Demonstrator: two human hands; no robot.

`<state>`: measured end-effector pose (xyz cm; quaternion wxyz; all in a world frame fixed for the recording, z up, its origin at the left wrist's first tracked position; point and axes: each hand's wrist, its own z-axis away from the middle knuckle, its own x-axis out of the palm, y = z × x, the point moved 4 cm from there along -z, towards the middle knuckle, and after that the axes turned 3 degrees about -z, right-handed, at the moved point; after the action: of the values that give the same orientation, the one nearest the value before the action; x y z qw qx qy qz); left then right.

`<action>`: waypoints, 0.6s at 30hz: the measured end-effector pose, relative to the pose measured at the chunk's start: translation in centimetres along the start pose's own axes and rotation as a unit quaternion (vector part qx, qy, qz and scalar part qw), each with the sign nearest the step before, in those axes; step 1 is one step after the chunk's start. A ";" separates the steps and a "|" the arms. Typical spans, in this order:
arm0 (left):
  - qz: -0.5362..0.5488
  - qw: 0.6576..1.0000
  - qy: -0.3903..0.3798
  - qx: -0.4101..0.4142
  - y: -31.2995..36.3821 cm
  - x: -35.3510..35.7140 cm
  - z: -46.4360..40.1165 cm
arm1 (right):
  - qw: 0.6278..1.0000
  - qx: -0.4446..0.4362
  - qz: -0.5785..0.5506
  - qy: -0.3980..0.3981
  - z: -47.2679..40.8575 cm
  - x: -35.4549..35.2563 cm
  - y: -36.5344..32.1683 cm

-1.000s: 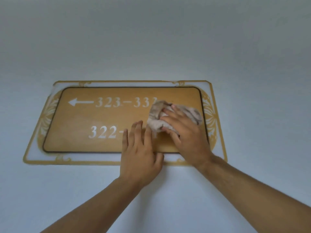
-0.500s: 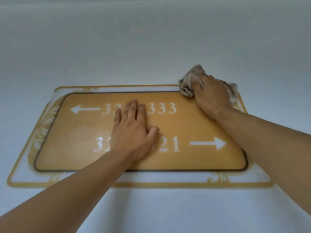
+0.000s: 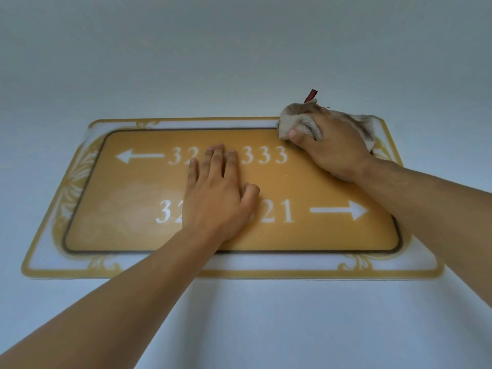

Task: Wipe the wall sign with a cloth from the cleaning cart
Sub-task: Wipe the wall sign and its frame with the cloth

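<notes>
An orange wall sign [image 3: 332,235] with white room numbers, two arrows and a clear ornate border hangs on the pale wall. My left hand [image 3: 218,193] lies flat on the sign's middle, fingers together, covering parts of both number rows. My right hand [image 3: 330,145] presses a crumpled beige cloth [image 3: 298,121] against the sign's top right corner. A small red tag sticks up from the cloth. Part of the cloth shows behind the hand on the right.
A plain pale wall [image 3: 239,62] surrounds the sign on every side. Nothing else is in view; the cleaning cart does not show.
My right hand carried the cloth from the sign's middle right up to the top right corner. My left hand shifted from the lower edge up onto the sign's middle.
</notes>
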<state>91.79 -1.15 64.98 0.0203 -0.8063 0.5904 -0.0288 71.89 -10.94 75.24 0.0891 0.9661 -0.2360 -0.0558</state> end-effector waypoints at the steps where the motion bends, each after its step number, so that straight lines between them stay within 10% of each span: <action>1: 0.003 1.000 0.001 -0.002 0.0 0.0 0.2 | 1.000 -0.002 -0.002 0.000 0.4 0.2 -0.4; 18: -0.032 0.996 -0.069 0.046 -0.4 -0.8 9.7 | 0.990 -0.084 -0.033 -0.105 13.2 4.6 -8.1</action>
<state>92.58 -0.29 55.28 0.0973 -0.8228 0.5600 -0.0013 77.63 -7.97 60.46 0.1425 0.9513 -0.2065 -0.1793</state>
